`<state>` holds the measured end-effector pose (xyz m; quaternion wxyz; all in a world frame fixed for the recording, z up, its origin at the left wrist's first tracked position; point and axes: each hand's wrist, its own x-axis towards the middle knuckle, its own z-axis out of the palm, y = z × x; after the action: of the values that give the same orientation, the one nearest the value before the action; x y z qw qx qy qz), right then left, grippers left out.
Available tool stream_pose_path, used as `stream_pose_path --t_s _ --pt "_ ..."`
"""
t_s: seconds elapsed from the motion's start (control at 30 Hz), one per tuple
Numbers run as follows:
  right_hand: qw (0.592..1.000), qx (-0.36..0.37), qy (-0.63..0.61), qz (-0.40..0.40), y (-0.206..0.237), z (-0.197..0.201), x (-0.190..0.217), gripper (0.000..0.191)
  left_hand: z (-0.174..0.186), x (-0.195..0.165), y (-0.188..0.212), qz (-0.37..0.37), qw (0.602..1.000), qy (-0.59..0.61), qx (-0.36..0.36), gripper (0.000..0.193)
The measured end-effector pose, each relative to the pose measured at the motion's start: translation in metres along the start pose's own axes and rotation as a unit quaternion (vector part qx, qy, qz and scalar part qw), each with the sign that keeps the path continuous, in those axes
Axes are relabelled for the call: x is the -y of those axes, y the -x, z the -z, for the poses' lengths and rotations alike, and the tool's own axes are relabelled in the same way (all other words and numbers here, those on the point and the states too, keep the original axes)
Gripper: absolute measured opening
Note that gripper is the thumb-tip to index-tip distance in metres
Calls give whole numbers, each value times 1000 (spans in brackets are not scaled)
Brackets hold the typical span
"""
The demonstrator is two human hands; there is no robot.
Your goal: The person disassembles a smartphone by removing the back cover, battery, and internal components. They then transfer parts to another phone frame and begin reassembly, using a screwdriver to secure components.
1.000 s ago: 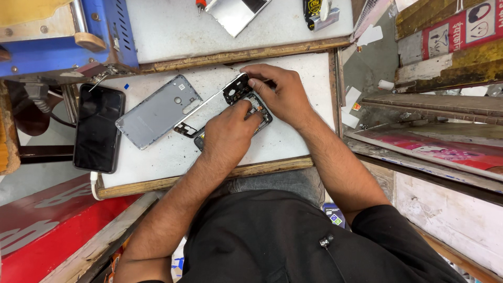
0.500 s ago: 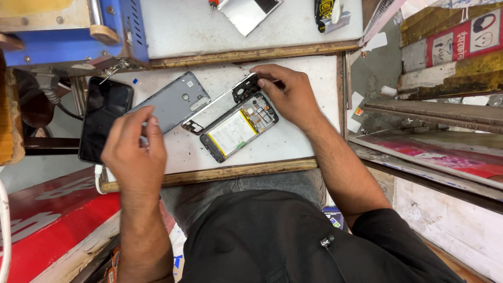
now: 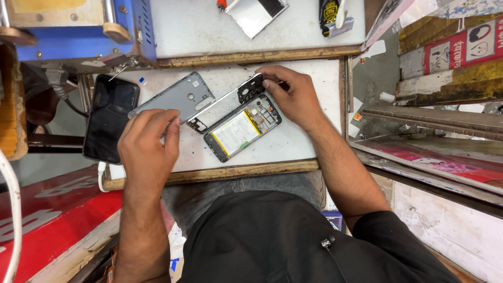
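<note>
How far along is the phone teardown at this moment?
Done: the grey plastic back cover is off and lies apart from the opened phone with its exposed white battery.
In hand: the right hand grips the thin black inner frame; the left hand rests at the cover's edge.
Left: the battery and boards are not yet removed.

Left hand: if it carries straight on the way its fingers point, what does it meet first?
The left hand points up and slightly right; its fingertips already overlap the grey phone back cover, so that comes first, though contact height is unclear.
</note>
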<state>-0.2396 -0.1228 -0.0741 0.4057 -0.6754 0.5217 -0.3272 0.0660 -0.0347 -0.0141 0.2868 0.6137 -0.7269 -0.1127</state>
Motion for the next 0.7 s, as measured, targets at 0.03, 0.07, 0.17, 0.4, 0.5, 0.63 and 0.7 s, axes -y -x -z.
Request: stream_pose_path --t_s 0.03,0.07,0.17,0.4,0.5,0.63,0.7 --pt "1000 -4 1 6 0 0 0 26 -1 -6 -1 -34 999 -10 -6 15" --pt "1000 -7 0 11 1 0 -1 26 -4 -12 -1 -66 998 -21 -10 16" --pt "1000 2 -15 4 0 2 0 27 -28 -30 -7 -134 984 -115 7 11" --pt "1000 -7 0 -3 1 8 -1 28 -71 -31 -20 -95 975 -197 35 16" --pt "1000 -10 -4 14 -1 12 -3 29 -82 -29 -17 -86 973 -210 40 15" --pt "1000 -9 1 15 -2 9 -2 28 -91 -26 -12 -76 967 -242 38 18" --pt "1000 -4 5 7 -2 7 -2 27 -92 -25 -11 -75 964 -251 34 18"
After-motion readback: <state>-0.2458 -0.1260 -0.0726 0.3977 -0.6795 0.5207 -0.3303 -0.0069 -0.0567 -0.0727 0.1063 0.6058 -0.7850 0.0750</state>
